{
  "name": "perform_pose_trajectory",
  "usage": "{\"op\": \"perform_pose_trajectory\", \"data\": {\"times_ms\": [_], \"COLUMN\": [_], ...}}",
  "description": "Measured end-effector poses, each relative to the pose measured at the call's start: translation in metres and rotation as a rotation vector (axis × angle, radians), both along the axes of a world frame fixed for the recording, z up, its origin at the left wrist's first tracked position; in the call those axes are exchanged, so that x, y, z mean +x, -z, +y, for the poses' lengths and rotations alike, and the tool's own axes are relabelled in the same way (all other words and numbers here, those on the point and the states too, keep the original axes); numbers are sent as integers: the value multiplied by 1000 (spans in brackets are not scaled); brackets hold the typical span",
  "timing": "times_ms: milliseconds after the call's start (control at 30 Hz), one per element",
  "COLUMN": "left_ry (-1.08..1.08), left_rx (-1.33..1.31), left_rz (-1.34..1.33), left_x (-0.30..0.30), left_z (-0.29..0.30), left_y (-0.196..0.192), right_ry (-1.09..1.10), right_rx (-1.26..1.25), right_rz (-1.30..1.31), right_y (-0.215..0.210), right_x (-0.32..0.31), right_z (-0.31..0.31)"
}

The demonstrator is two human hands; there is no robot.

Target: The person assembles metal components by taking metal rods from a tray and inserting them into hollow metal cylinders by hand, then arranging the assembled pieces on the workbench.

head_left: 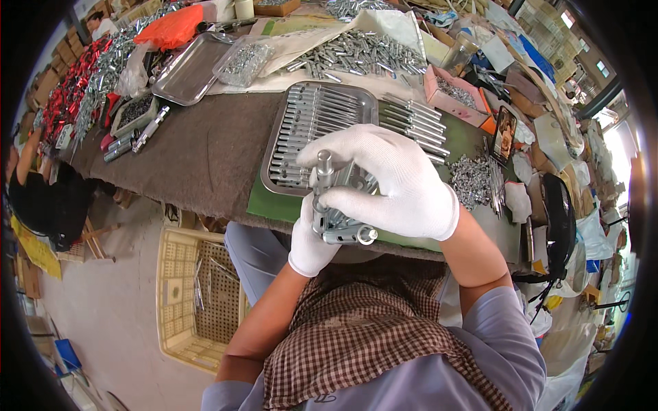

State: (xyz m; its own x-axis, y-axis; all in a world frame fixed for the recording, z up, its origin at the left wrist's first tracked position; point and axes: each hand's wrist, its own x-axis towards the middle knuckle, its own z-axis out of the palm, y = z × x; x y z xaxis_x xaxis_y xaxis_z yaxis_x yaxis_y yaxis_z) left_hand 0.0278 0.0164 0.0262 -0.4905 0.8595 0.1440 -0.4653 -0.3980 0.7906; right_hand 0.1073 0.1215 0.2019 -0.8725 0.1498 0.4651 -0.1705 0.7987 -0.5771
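Note:
Both my hands wear white gloves and meet over the near edge of the table. My left hand [310, 245] grips a silver metal assembly [336, 219] from below, a bundle of short cylinders with a round end facing me. My right hand [387, 179] curls over the top of the same assembly, its fingers around an upright metal pin [323, 166]. Just behind the hands sits a steel tray [277, 147] with rows of metal rods laid side by side.
More rods [411, 120] lie right of the tray, a heap of small screws [470, 179] beside them, a pile of metal pins [363, 51] further back. An empty steel tray [185, 72] sits far left. A cream plastic crate [195, 294] stands on the floor at my left.

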Motion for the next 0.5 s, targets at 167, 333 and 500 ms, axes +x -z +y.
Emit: {"op": "perform_pose_trajectory", "data": {"times_ms": [167,333,500], "left_ry": [-58,1,3], "left_rx": [-42,0,-18], "left_rz": [163,106,45], "left_x": [0,-2,1], "left_z": [2,-2,3], "left_y": [12,0,21], "right_ry": [21,42,43], "right_rx": [55,-18,104], "right_rz": [75,48,-3], "right_y": [-4,-4,-6], "right_x": [-1,-3,1], "right_z": [0,0,1]}}
